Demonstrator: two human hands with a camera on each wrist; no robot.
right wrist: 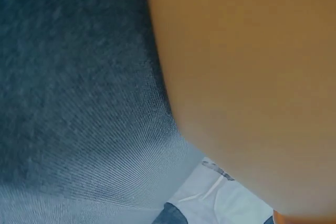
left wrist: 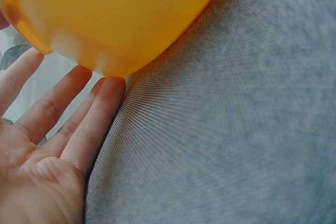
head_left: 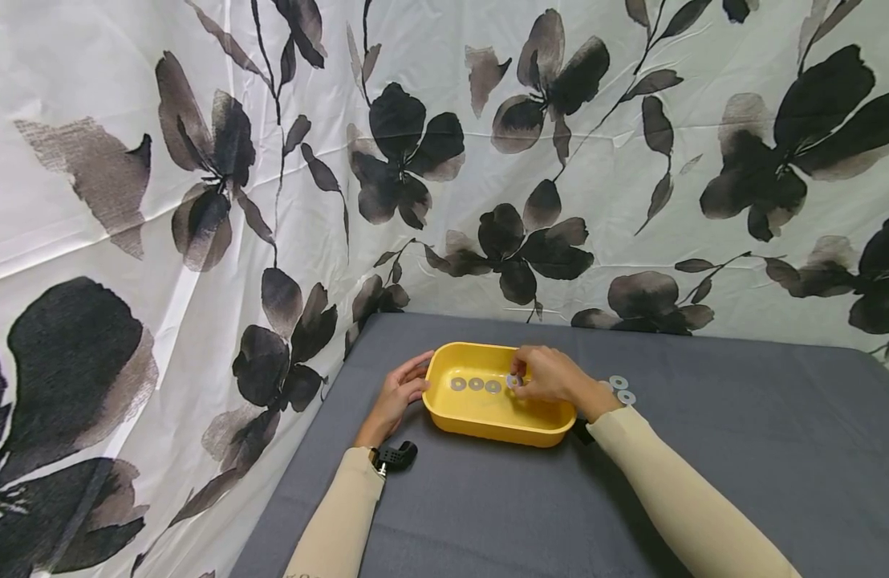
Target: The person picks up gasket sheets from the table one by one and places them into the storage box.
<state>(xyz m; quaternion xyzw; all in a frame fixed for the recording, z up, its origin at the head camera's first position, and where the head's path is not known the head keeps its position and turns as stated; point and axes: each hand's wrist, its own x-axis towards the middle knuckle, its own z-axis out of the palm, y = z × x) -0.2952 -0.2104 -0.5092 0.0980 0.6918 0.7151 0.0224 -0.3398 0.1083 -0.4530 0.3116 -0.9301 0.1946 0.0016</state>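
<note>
A yellow tray (head_left: 498, 429) with raised sides stands on the grey cloth. Several flat metal washers are about: a washer (head_left: 493, 387) and two others lie in a row on the tray's floor. My right hand (head_left: 553, 376) reaches over the tray's right part and pinches another washer (head_left: 513, 381) low inside, at the right end of that row. Against the tray's left end rests my left hand (head_left: 399, 393); its fingers (left wrist: 89, 129) are fairly straight and touch the outer wall. The right wrist view shows the tray's wall (right wrist: 236, 77) but no fingers.
Right of the tray, partly behind the right forearm, a few loose washers (head_left: 626, 397) lie on the grey cloth (head_left: 740, 433). A white curtain (head_left: 430, 48) with dark flowers hangs behind and left of the table. A black wrist device (head_left: 397, 456) is on the left wrist.
</note>
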